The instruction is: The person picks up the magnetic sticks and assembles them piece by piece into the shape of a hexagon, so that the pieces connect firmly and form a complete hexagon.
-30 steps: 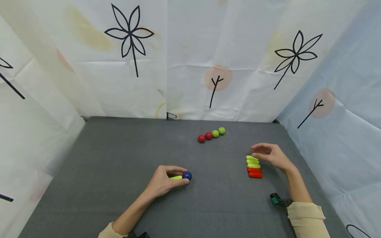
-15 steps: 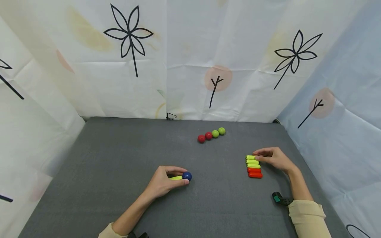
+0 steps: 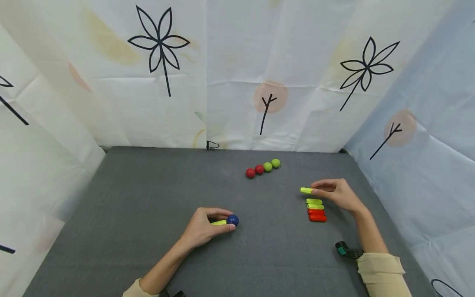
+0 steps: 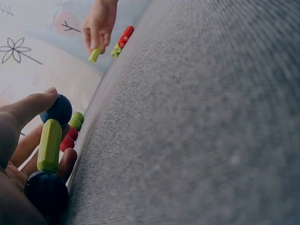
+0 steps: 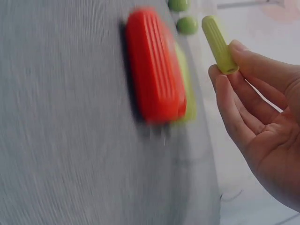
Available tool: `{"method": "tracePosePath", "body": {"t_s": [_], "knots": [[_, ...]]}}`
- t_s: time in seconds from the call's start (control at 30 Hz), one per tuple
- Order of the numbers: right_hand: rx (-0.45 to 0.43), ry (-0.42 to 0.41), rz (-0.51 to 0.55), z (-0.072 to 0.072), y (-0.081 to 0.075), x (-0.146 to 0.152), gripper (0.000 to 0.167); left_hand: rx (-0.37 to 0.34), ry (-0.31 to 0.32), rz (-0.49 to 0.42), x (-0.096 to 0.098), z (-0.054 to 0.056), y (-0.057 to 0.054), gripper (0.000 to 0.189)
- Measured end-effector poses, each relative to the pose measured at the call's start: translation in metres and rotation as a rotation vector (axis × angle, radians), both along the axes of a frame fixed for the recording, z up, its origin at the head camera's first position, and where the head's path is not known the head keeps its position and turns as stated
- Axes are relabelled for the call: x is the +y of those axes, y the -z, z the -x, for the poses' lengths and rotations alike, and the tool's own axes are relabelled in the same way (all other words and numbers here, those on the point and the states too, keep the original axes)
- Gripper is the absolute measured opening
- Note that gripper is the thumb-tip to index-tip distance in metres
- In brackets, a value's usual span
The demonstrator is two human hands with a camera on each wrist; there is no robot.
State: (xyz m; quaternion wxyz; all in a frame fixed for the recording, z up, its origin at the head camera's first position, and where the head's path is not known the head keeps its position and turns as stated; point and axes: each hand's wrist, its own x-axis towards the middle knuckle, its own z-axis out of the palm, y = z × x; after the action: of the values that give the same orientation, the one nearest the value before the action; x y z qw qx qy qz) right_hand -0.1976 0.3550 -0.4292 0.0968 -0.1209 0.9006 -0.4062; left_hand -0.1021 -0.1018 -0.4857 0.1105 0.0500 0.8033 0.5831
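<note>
My left hand (image 3: pixel 204 227) holds a joined piece near the middle of the table. In the left wrist view it is a yellow-green rod (image 4: pixel 49 146) with a blue ball (image 4: pixel 57 110) at one end and a dark blue ball (image 4: pixel 46 192) at the other; thumb and fingers grip the first ball. My right hand (image 3: pixel 339 196) pinches a single yellow-green rod (image 5: pixel 219 44) between thumb and fingers, raised off the table. Just nearer to me lie two yellow-green rods (image 3: pixel 314 204) and two red rods (image 3: pixel 317 215), side by side in a row.
Two red balls (image 3: pixel 250 173) and two green balls (image 3: pixel 276 163) form a slanting line toward the back of the grey table (image 3: pixel 167 177). White printed cloth (image 3: pixel 230 62) hangs behind the table and at both sides.
My right hand has taken the farthest yellow-green rod from the row, lifted it and shifted it slightly left and away. The left hand stays in place, holding its piece.
</note>
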Motion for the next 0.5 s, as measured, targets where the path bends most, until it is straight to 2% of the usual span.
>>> {"method": "tracePosePath", "body": {"t_s": [0.23,0.5], "knots": [[0.010,-0.047,0.119,-0.007,-0.007,-0.035,0.027,-0.013,0.009,-0.014,-0.002,0.001,-0.003,0.035],[0.042,-0.114,0.205,-0.019,-0.012,-0.079,0.022,-0.015,0.013,-0.015,-0.003,0.001,-0.003,0.034]]}}
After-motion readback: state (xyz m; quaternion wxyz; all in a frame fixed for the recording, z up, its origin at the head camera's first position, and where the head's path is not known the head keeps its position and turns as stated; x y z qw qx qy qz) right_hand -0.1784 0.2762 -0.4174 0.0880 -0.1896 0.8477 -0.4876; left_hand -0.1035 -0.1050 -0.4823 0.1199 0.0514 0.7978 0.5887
